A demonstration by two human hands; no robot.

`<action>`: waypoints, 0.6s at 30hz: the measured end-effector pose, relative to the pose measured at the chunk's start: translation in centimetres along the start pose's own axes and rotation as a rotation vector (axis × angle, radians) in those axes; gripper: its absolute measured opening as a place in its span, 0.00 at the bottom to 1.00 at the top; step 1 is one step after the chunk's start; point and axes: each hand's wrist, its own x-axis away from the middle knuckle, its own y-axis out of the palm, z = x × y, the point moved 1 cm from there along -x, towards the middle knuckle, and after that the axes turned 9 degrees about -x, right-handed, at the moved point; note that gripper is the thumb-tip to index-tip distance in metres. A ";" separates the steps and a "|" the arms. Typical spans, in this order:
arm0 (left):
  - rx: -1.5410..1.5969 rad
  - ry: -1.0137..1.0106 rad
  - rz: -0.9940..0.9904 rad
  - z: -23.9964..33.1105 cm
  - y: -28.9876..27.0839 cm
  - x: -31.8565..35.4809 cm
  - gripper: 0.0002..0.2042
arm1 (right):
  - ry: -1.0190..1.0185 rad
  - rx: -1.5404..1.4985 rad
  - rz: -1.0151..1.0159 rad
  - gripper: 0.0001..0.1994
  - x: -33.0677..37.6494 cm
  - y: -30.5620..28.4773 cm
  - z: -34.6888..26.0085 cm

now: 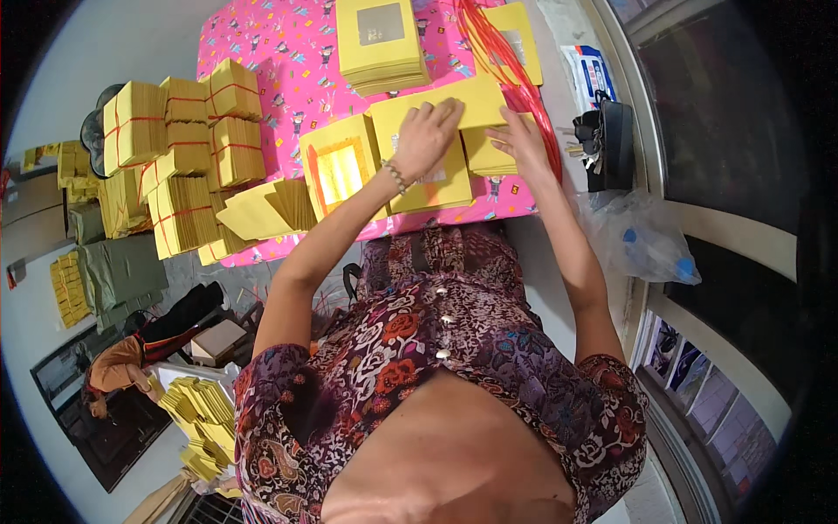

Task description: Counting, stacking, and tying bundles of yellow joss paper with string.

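In front of me, a yellow paper sheet [484, 98] is raised at an angle across the middle stack of yellow paper [441, 194]. My left hand [426, 135], with a beaded bracelet at the wrist, has bent fingers pressed together at the sheet's left part. My right hand [524, 144] has its fingers apart, the tips touching or close to the sheet's right edge. Beneath it sits a yellow paper stack [491, 157], partly hidden. Left of my left hand, another yellow stack [316, 140] bears a shiny gold square with orange edges.
A pink patterned cloth [288, 57] covers the table. Yellow bundles tied with red string [188, 210] are piled at left. A tall stack [380, 57] stands at the back, beside red strings [497, 44]. A clear plastic bag [642, 236] hangs right; another person [118, 371] is at lower left.
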 end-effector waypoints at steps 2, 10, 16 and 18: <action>-0.013 0.020 -0.007 1.8 0.8 -0.2 0.30 | -0.101 -0.091 -0.084 0.20 1.0 -2.1 -0.3; 0.209 0.143 0.036 5.5 3.2 1.8 0.31 | -0.164 0.146 0.064 0.13 -0.5 -10.7 4.2; 0.167 0.159 -0.084 6.5 6.6 2.5 0.27 | -0.147 0.262 0.088 0.12 -3.1 -11.8 8.0; 0.113 0.204 -0.154 7.0 6.7 2.5 0.30 | -0.223 0.346 0.184 0.12 -4.4 -13.1 10.3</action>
